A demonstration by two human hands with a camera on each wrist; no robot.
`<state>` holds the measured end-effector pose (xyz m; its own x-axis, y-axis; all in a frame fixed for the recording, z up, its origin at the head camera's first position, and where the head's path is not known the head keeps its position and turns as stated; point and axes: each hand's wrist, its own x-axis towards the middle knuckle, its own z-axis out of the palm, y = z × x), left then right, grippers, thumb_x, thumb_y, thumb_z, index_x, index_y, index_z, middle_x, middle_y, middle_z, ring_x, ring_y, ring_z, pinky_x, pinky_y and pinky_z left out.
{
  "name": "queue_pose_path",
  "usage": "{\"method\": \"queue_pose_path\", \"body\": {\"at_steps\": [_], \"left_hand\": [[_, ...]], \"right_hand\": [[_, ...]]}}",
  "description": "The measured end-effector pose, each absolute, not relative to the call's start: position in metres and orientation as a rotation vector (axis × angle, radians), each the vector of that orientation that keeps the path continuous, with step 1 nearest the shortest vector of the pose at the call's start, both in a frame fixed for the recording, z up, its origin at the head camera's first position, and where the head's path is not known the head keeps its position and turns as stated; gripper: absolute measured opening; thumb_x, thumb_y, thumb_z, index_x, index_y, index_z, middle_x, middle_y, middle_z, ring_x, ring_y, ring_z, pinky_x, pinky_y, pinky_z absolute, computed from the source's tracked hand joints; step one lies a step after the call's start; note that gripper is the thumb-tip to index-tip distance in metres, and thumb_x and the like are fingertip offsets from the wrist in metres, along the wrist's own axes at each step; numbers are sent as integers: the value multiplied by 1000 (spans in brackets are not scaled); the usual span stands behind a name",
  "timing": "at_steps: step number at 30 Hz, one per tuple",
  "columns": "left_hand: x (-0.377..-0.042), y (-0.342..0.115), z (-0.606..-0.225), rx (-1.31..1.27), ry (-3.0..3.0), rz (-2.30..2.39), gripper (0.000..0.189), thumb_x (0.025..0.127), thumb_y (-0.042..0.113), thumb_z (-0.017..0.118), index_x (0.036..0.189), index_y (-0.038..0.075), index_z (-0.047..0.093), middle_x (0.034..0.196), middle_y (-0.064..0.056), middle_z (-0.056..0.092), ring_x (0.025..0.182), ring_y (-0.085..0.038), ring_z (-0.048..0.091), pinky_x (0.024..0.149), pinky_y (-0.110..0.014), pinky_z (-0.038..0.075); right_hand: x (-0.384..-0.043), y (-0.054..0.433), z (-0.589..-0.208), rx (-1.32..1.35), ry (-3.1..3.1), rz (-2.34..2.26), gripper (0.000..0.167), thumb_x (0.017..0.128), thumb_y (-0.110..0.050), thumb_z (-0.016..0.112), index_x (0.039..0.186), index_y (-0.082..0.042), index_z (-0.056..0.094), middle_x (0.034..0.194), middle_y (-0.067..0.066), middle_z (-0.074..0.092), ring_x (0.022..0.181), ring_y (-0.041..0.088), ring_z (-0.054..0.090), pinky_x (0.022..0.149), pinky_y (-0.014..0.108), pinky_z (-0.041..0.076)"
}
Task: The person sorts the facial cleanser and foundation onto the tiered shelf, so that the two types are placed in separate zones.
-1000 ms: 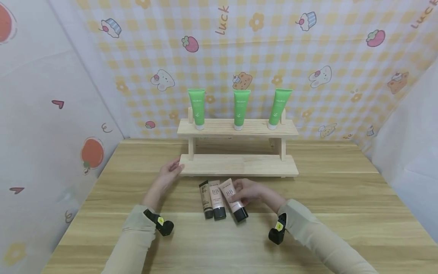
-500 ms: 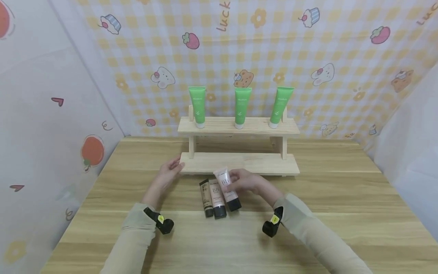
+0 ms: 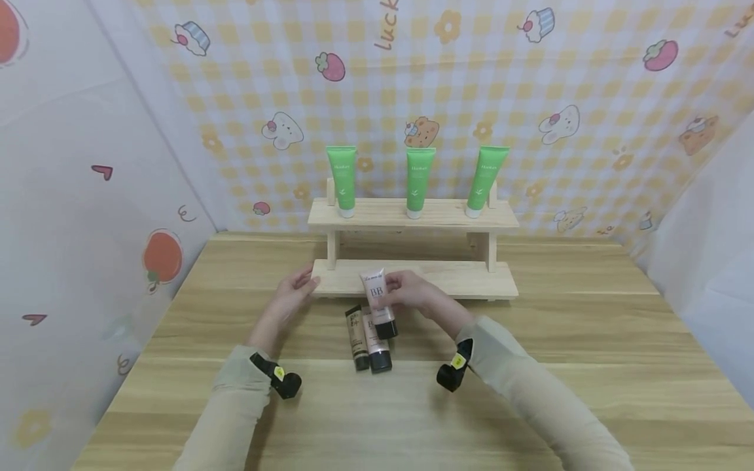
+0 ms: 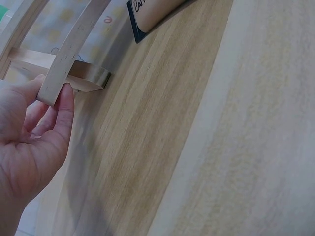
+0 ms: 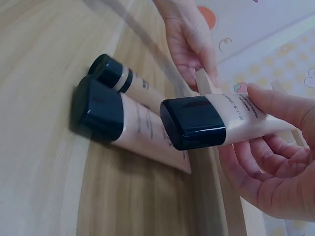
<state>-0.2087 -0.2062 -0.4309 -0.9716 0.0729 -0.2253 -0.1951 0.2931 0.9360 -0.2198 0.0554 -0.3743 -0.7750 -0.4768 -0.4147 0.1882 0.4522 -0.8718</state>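
My right hand pinches a pale pink BB cream tube with a black cap, thumb on its front. The tube is raised off the table, its upper end overlapping the lower board of a two-tier wooden shelf in the head view. Below it lie another pink BB cream tube and a slimmer beige tube, side by side on the table. My left hand grips the left end of the lower board; in the left wrist view the thumb and fingers of this hand pinch the board's end.
Three green tubes with white caps stand spaced along the upper board. A wooden table spreads around the shelf. Behind it hangs a checked cloth, and a white printed sheet borders the left side.
My right hand has lifted the pink tube from beside the others and carried it up and left toward the lower board. The left hand keeps its hold on the shelf.
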Motion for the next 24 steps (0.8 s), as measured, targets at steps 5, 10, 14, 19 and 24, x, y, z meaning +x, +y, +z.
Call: {"method": "queue_pose_path", "body": {"at_steps": [5,10,14,19,24], "left_hand": [[-209,-206,-431,-98,2315,1758,61,95,28,47,146,10,18,148,-23,24,135,-37,27,111,-45,31],[-209,-207,-431,-96,2293,1776,61,95,27,47,146,9,17,148,-23,24,135,-37,28,110,-45,31],[-209,-207,-431,-91,2264,1812,61,96,24,46,146,9,16,148,-23,23,135,-37,28,110,-44,33],[-210,-207,-431,-87,2243,1842,60,96,23,47,146,8,17,148,-23,24,135,-37,29,109,-43,34],[-211,-206,-433,-112,2210,1878,60,95,21,47,146,7,17,148,-23,23,134,-37,31,108,-42,36]], "right_hand": [[-225,47,-371,-178,2033,-1425,45,79,-9,68,120,1,51,108,13,63,87,15,62,82,30,55],[-230,40,-369,-140,2028,-1480,48,78,-9,70,122,-2,51,110,13,62,88,14,62,77,25,55],[-233,35,-369,-146,2016,-1523,50,78,-8,70,124,-1,51,112,14,61,90,15,61,81,26,55],[-238,29,-369,-111,2058,-1565,52,75,-10,73,123,-5,53,116,12,60,95,18,60,80,26,54],[-242,22,-364,-93,2111,-1650,51,74,-10,74,122,-6,55,117,13,60,103,23,60,86,29,53]]}}
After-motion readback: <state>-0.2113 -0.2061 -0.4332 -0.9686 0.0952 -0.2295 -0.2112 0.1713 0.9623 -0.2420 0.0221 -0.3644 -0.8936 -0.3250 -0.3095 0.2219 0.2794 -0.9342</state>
